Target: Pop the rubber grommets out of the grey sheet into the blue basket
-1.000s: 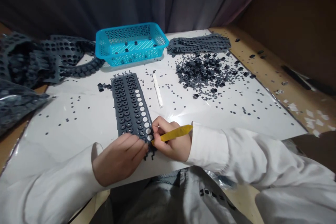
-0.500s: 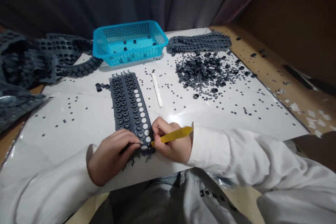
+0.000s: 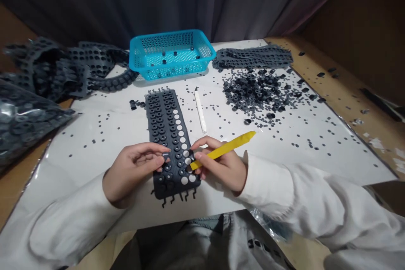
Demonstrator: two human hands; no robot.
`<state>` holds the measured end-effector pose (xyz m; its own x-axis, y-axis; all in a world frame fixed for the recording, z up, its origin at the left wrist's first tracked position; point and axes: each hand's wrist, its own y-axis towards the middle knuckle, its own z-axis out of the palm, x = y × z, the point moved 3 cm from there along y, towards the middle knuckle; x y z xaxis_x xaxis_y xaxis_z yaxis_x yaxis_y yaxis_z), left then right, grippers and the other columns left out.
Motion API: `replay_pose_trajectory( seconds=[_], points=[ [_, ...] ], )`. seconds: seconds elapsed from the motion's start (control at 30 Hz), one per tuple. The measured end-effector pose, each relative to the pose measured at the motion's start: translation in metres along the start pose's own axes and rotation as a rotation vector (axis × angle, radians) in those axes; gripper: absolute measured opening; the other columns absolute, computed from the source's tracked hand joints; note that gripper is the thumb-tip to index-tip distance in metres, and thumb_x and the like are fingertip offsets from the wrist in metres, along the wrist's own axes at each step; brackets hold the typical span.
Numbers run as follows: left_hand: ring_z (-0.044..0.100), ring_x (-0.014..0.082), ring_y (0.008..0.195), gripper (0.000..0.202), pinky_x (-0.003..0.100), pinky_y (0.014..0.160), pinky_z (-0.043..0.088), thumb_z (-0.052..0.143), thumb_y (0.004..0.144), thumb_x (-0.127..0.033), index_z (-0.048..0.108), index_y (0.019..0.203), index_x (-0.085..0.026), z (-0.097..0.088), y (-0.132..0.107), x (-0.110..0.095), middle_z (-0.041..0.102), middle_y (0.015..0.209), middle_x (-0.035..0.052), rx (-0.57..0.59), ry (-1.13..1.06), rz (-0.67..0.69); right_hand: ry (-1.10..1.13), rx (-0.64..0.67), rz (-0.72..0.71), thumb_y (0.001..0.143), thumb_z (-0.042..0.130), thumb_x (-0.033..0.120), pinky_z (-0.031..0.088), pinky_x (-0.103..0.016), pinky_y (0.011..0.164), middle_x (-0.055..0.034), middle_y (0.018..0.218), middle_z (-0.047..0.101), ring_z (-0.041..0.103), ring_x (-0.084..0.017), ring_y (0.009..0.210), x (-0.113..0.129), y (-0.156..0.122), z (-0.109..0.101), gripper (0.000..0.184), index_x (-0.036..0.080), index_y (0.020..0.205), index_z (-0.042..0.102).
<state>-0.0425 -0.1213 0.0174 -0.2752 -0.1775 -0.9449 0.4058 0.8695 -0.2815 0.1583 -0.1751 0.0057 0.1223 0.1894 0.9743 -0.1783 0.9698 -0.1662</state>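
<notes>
A dark rubber sheet (image 3: 174,143) with rows of round ring-shaped parts lies lengthwise before me; white round openings show along its right side. My left hand (image 3: 134,168) pinches a small black rubber piece (image 3: 165,156) above the sheet's left half. Over the right edge, my right hand (image 3: 223,164) grips a yellow-handled tool (image 3: 226,149), its handle slanting up to the right and its tip hidden near the fingers. A small dark piece (image 3: 191,155) also shows at the right fingertips; whether it is held is unclear.
Beyond the sheet lies a white-handled tool (image 3: 200,112) with a dark tip. A blue basket (image 3: 172,71) with several black pieces stands behind. Right of it are a stack of rubber sheets (image 3: 253,58) and a heap of small black parts (image 3: 259,88). A filled plastic bag (image 3: 25,122) sits left.
Both hands have lifted off the sheet's near end and moved apart, uncovering it. A small black piece now shows in my left fingers. The view has shifted slightly left.
</notes>
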Motion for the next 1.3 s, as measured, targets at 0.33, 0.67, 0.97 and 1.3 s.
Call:
replay_pose_trajectory(
  seconds=[0.33,0.67,0.97,1.3],
  points=[
    [0.056,0.0087,0.053,0.032,0.023,0.056,0.049,0.077,0.069,-0.032,0.07,0.096,-0.016,0.0,0.005,0.009,0.071,0.079,0.0079,0.107,-0.434,-0.176,0.129,-0.074,0.088,0.085,0.048,0.027,0.031,-0.017,0.036,0.0061,0.041,0.048,0.041,-0.007,0.034,0.007,0.009,-0.011,0.027,0.013,0.1,0.065],
    [0.054,0.012,0.057,0.005,0.02,0.048,0.043,0.057,0.06,-0.011,0.059,0.064,-0.013,0.002,0.01,-0.002,0.059,0.067,0.003,0.161,-0.733,-0.174,-0.009,-0.092,0.016,0.067,0.073,0.025,0.054,-0.026,0.057,-0.0055,0.069,0.069,0.067,-0.015,0.061,0.006,0.011,-0.009,0.017,0.014,0.076,0.064],
    [0.035,0.0072,0.046,0.008,0.019,0.042,0.03,0.053,0.068,-0.016,0.052,0.06,-0.015,-0.002,0.009,-0.005,0.042,0.055,-0.0025,0.131,-0.469,-0.026,-0.319,0.084,-0.129,0.062,0.048,0.012,0.036,-0.018,0.038,0.0002,0.048,0.058,0.048,-0.009,0.039,0.007,0.002,-0.002,0.01,0.015,0.061,0.058],
    [0.057,0.0134,0.069,0.009,0.022,0.064,0.046,0.059,0.082,-0.013,0.06,0.091,-0.016,0.02,-0.008,-0.022,0.064,0.075,0.0052,0.263,0.659,0.856,-0.486,0.164,-0.242,0.065,0.049,0.011,0.026,-0.016,0.041,0.007,0.043,0.039,0.035,-0.005,0.04,0.012,0.0,0.002,0.011,0.016,0.056,0.05]
  ],
)
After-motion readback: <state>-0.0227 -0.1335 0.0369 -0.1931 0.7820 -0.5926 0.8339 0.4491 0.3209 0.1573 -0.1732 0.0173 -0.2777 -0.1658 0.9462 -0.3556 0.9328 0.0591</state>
